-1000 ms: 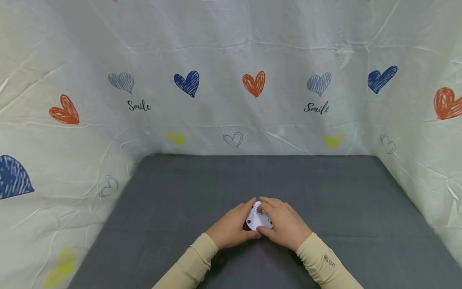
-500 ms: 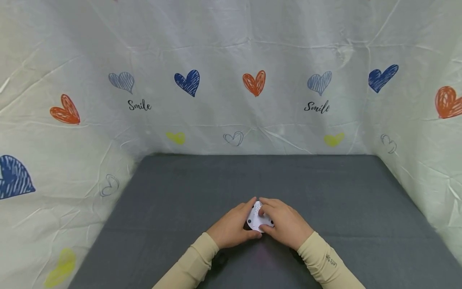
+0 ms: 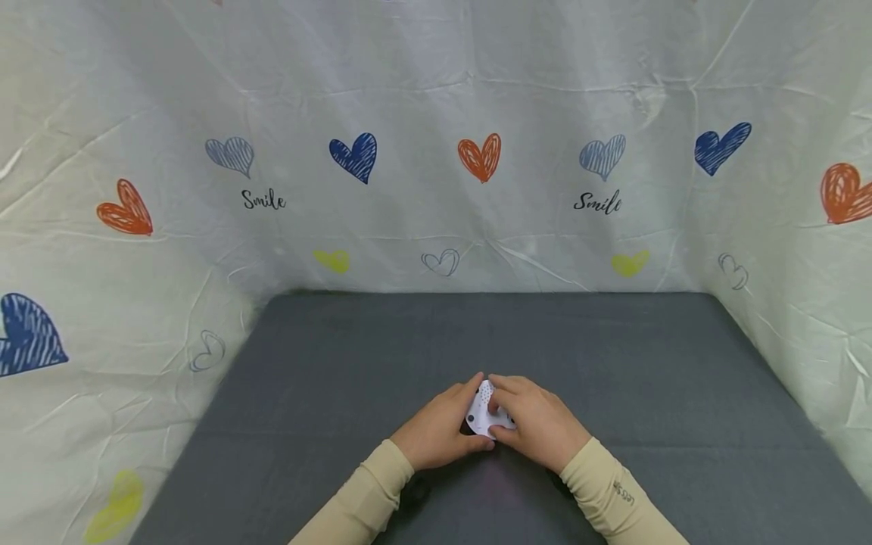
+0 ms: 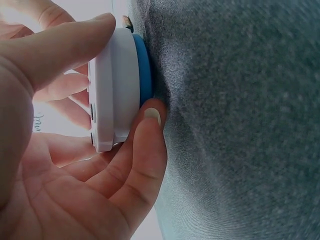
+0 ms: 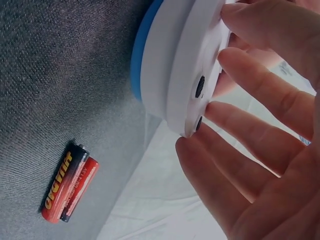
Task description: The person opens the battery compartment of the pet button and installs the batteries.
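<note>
A white round-edged device (image 3: 481,424) sits face down near the front of the table, small holes and dark round feet on its upturned side. Its lower part is blue (image 4: 144,65) and faces the dark cloth. My left hand (image 3: 434,425) grips it from the left, thumb on the near edge and fingers round the far side. From the right, my right hand (image 3: 541,422) holds it with the thumb at the near edge, its bent index finger on the upturned face. The fingers hide part of that face.
Two red and black batteries (image 5: 70,184) lie side by side on the cloth close to the device. Grey cloth covers the table (image 3: 368,348). A pale curtain (image 3: 409,204) printed with hearts encloses the back and sides.
My right index finger and thumb have shifted slightly on the device. My left hand keeps its grip in nearly the same place.
</note>
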